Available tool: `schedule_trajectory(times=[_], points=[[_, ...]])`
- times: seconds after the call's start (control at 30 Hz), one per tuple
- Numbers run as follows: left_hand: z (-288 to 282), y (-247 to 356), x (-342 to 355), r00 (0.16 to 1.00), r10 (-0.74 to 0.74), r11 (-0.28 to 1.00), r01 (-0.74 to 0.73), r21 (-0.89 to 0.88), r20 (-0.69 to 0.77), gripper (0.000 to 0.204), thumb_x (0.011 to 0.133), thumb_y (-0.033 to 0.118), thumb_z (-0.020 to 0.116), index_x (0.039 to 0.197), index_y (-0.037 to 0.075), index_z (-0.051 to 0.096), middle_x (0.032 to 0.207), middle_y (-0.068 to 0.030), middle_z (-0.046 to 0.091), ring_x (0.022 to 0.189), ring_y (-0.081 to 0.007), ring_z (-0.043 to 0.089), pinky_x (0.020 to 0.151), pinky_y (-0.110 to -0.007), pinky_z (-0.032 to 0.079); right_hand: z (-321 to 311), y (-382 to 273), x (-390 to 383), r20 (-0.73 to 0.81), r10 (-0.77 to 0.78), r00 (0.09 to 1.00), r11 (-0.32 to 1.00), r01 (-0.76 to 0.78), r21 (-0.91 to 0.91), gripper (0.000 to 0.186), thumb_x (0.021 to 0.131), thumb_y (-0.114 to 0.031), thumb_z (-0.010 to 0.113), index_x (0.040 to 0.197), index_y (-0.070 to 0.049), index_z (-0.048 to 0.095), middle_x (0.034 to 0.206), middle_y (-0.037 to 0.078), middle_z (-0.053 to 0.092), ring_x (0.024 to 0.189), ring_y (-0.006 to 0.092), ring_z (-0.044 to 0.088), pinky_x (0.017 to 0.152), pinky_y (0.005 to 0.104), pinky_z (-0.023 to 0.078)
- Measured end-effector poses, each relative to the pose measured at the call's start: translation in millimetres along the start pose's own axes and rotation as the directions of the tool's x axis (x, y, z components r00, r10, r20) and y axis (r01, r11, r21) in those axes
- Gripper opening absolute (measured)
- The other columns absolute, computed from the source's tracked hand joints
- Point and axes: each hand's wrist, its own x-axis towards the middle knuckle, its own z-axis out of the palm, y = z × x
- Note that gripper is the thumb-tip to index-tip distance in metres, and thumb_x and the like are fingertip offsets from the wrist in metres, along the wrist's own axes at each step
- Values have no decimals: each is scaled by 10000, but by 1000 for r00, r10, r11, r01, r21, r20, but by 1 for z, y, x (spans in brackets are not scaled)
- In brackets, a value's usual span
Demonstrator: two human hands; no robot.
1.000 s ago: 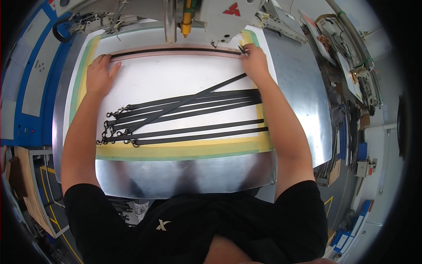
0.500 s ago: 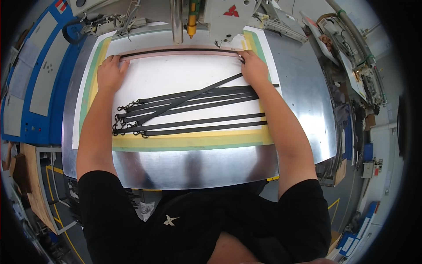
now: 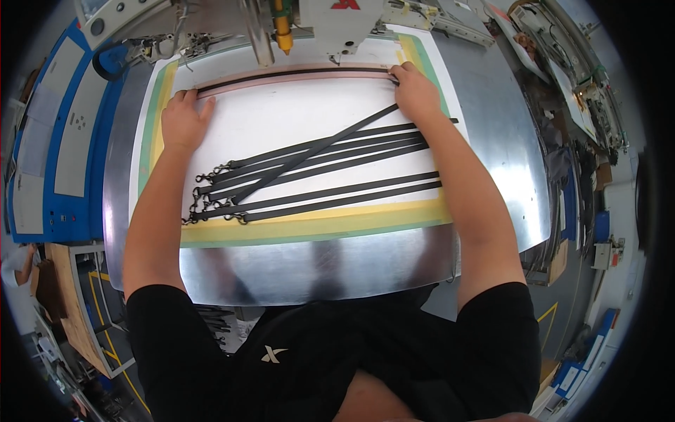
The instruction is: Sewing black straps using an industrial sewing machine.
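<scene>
A long black webbing strap (image 3: 295, 72) lies along a narrow pinkish template (image 3: 281, 82) at the far side of the white work surface. My left hand (image 3: 185, 119) is at its left end, fingertips bent down on the strap, thumb to the side. At the right end my right hand (image 3: 419, 91) has its fingers closed on the strap, a short dark bit showing beneath them. Another strap length (image 3: 330, 146) slants from under that hand down to the left. It crosses several black straps (image 3: 337, 188) with metal snap hooks (image 3: 204, 200) at their left ends; my right forearm hides their right parts.
Above the template hang a yellow-tipped machine nozzle (image 3: 283, 39) and a white machine head (image 3: 344, 28). Yellow and green tape (image 3: 316, 228) borders the surface on a shiny metal table (image 3: 323, 267). A blue cabinet (image 3: 67, 141) stands left. At the far left edge, part of another person shows.
The whole view has shifted and tilted slightly. Both hands keep their places at the ends of the template, and the straps lie as before.
</scene>
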Motion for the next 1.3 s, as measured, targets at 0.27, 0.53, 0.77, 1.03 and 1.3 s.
schedule_trajectory(times=[0.27, 0.53, 0.77, 1.03, 1.3], points=[[-4, 1, -3, 1000, 22, 999, -22, -35, 2, 538, 968, 448, 653, 1281, 11, 692, 1177, -218, 683, 1093, -412, 645, 971, -490, 512, -15, -1, -1, 33, -34, 999, 998, 35, -46, 347, 936, -99, 641, 1269, -135, 730, 1254, 98, 685, 1139, 334, 675, 966, 440, 548], [9, -12, -10, 998, 26, 990, -18, -137, 55, 527, 947, 434, 666, 1293, 37, 675, 1258, -180, 644, 1175, -373, 615, 989, -512, 482, -33, -30, -76, 103, -143, 984, 984, 130, 122, 250, 942, -120, 688, 1173, -63, 763, 1125, 146, 722, 1051, 359, 686, 924, 431, 538], [16, -20, -11, 963, 236, 961, -211, -181, 129, 597, 970, 436, 653, 1443, 78, 588, 1483, -170, 563, 1347, -360, 541, 1095, -494, 431, -11, -47, -150, -117, 108, 987, 983, -88, 163, 233, 967, -145, 686, 1189, -99, 737, 1167, 96, 688, 1020, 351, 689, 853, 414, 553], [21, 7, 7, 860, 498, 799, -404, -446, 112, 603, 979, 396, 671, 1454, 36, 580, 1548, -215, 522, 1394, -391, 523, 1161, -465, 411, -11, -48, -149, -152, 123, 981, 991, -113, 74, 105, 971, -154, 683, 1003, -65, 639, 1023, 131, 653, 888, 393, 665, 752, 466, 531], [13, 52, 13, 898, 394, 879, -306, -365, 195, 680, 959, 488, 694, 1495, 89, 572, 1568, -220, 501, 1441, -389, 479, 1169, -510, 365, -16, -104, -85, -81, 3, 997, 989, 9, 150, 174, 966, -226, 697, 930, -56, 698, 948, 134, 641, 861, 381, 663, 754, 465, 536]])
